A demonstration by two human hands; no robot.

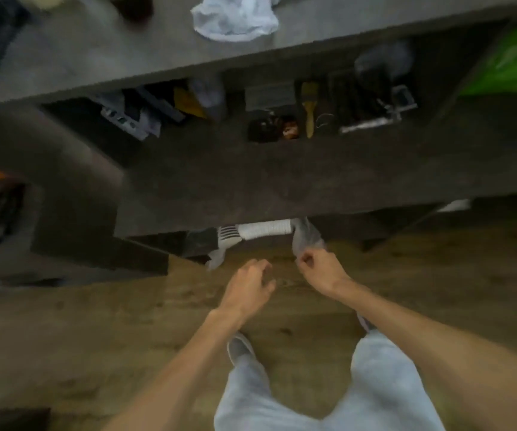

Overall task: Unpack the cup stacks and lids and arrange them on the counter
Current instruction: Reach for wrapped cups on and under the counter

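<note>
Wooden floor [126, 321] under a dark shelf [282, 181], one left hand [248, 287] loose, holding nothing, one white cup stack [265, 229] lying under the shelf, one right hand [321, 270] pinching its clear wrapper [307, 239]

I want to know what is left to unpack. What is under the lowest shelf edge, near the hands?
A sleeve of white cups lies sideways there in clear wrap; the right hand pinches the wrap's loose end. The shelf hides whatever lies farther back.
</note>
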